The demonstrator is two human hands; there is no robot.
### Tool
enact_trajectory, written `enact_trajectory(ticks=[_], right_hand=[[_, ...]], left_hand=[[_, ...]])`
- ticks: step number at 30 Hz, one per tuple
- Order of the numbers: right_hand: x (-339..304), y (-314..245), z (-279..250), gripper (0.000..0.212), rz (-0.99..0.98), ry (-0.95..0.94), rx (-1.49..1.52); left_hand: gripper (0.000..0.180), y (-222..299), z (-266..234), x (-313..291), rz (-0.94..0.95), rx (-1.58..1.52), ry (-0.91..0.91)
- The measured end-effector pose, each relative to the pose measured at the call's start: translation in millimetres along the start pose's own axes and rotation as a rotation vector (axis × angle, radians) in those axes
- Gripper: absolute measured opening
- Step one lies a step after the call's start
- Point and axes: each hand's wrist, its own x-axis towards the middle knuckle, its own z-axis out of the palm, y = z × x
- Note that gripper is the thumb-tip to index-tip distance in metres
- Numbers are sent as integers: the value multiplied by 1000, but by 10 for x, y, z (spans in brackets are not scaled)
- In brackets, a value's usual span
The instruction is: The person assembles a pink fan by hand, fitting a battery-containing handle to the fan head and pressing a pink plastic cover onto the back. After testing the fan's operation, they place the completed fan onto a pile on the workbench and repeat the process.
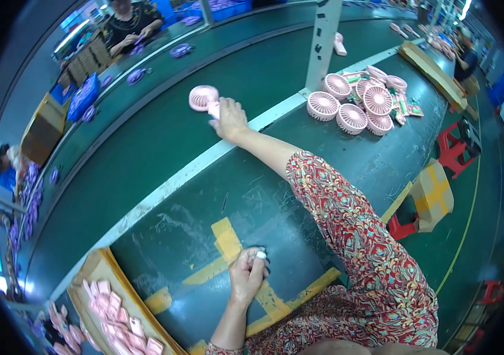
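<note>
My right hand [230, 119] reaches out over the green conveyor belt, its fingers closed round the handle of a pink handheld fan [203, 97]. The fan's round grille points away from me, to the left of the fingers. Above the dark worktable [275, 207], near the yellow tape, my left hand [248, 273] is curled closed. A small white piece [261, 255] shows at its thumb tip; whether it is a wrap or a held part I cannot tell. A heap of pink fan heads [352, 118] with green circuit boards lies on the table at the far right.
A cardboard box [119, 266] of pink handle shells stands at the lower left. A white post [324, 47] rises from the pale rail [175, 180] along the belt. Red stools [457, 148] stand at the right. Across the belt, people handle purple parts [136, 76].
</note>
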Motion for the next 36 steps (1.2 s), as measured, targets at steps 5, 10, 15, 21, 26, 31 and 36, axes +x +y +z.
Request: enact_trajectory(ticks=[5,10,15,21,26,31,36], right_hand=[[-158,534,-392,52,-412,405,-31],[-388,1517,-1556,24,-253,527,-257],[-256,2314,-1999,39,177,177,-585],[-563,2049,-2131,57,285,1,-391],[-1242,1829,-2232,46,-5,-134,-398],[-1897,1167,-2247,39,-233,-175,-201],[-2157,1052,-2273,43,-402,-17,-69]], left_hand=[[12,9,-43,4,8,2,4],[14,17,4,39,33,26,-10],[13,5,3,37,27,43,18],[10,1,22,41,22,3,28],[10,-16,20,42,26,5,14],[11,-1,23,39,34,25,31],[12,-42,29,63,62,38,34]])
